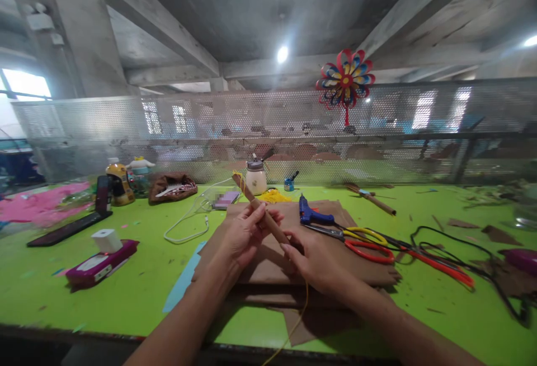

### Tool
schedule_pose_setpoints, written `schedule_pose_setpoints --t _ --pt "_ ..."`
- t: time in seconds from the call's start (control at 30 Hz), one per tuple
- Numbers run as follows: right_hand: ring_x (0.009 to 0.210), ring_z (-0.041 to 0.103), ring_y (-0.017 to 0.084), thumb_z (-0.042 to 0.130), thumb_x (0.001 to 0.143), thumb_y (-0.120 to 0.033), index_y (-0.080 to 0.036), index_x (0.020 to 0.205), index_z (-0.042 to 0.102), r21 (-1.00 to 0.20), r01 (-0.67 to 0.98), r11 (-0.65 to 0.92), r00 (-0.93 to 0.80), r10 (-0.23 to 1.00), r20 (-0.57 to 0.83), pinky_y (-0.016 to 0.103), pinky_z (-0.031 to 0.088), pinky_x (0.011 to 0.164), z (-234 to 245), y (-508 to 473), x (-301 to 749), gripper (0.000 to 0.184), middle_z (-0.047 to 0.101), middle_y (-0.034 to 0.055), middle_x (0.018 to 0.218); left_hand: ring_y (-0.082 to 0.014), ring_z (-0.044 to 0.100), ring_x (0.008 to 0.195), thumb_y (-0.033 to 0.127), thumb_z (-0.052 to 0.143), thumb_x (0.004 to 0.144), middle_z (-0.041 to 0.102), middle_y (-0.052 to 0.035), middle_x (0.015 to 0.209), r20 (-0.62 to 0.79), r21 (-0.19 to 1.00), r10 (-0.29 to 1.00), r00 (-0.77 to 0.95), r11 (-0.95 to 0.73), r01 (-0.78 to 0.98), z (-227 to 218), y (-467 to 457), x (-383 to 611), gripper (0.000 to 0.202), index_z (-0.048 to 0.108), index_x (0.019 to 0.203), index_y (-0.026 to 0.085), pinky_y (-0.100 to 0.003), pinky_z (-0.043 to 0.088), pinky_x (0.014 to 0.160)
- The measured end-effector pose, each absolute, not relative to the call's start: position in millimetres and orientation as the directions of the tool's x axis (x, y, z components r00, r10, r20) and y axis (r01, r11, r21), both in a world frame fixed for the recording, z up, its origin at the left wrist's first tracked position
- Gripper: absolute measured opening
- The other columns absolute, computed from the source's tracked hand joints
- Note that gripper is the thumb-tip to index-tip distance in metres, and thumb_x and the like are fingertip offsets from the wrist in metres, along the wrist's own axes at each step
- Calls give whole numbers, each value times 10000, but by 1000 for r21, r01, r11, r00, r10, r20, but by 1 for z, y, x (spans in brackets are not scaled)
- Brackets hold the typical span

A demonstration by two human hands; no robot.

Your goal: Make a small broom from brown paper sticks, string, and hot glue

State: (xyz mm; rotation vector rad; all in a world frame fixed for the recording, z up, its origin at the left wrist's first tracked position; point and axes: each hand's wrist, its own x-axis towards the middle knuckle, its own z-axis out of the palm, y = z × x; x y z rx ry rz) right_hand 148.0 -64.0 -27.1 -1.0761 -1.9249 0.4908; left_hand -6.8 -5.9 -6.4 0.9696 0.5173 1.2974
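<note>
Green surface, mesh screen behind. Step in hand looks like working one brown stick, held tilted above the cardboard sheets at mid-surface: left hand closed round its middle, right hand pinching its lower end, one yellow thread trailing down. Any next turn calls for both grips steady. Beside them: one glue gun, two scissors

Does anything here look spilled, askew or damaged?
Only litter: brown paper offcuts lie strewn over the right of the green table, and pink shreds heap at its far left. Nothing looks damaged.
</note>
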Motion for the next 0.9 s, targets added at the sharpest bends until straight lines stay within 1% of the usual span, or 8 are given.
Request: schedule_pose_setpoints --t 0.07,0.13,0.3,0.47,0.6,0.73,0.83,0.9 --pt "683 597 162 495 844 -191 -188 1014 628 -591 581 559 -257 816 519 250 402 615 -23 -66 149 216 688 42 827 -195 674 768 144 596 802 699 -95 824 204 801 959 198 -47 -597 -6 -3 -8 47 586 846 131 -353 543 784" --pt "705 603 171 507 840 -197 -188 971 646 -558 623 548 -263 818 511 254 395 625 -23 -66 150 191 697 51 851 -185 675 752 128 587 805 696 -88 811 205 782 966 160 -63 -620 -6 -1 -9 31 586 836 132 -345 543 789" --pt "698 606 179 493 850 -213 -194 941 647 -549 645 532 -274 831 484 263 383 630 -26 -66 149 180 703 48 830 -168 674 714 100 543 827 685 -84 747 177 764 980 94 -77 -640 -3 -1 -9 53 589 839 123 -311 555 748" --pt "679 608 189 466 861 -215 -189 877 652 -536 670 513 -281 844 456 274 372 618 -24 -69 148 189 704 50 804 -185 678 707 116 489 860 681 -106 716 117 728 992 34 -63 -682 -1 1 -11 95 583 866 105 -355 562 737" --pt "683 606 191 471 862 -235 -175 841 648 -564 658 498 -253 853 457 279 385 631 -22 -68 151 189 700 51 792 -193 680 717 157 456 885 677 -114 711 104 673 995 8 -65 -737 -2 5 -15 139 568 819 107 -373 559 753" --pt "731 607 181 476 868 -269 -190 876 653 -600 603 526 -242 837 490 272 406 669 -24 -61 156 193 691 30 831 -196 680 746 193 450 893 682 -126 761 136 653 991 11 -81 -753 -4 8 -17 175 579 813 106 -371 554 770" --pt "691 592 171 472 872 -288 -184 852 644 -575 615 540 -240 822 516 265 404 638 -25 -56 161 202 674 23 776 -200 678 777 204 496 871 685 -126 824 153 636 988 13 -88 -766 -2 9 -19 121 585 856 123 -359 553 761" --pt "668 587 169 473 871 -284 -179 860 636 -536 646 543 -245 813 528 265 399 620 -24 -54 165 195 670 24 757 -205 676 797 217 523 858 682 -117 844 157 612 988 -2 -99 -784 1 10 -23 97 579 862 139 -354 551 749"
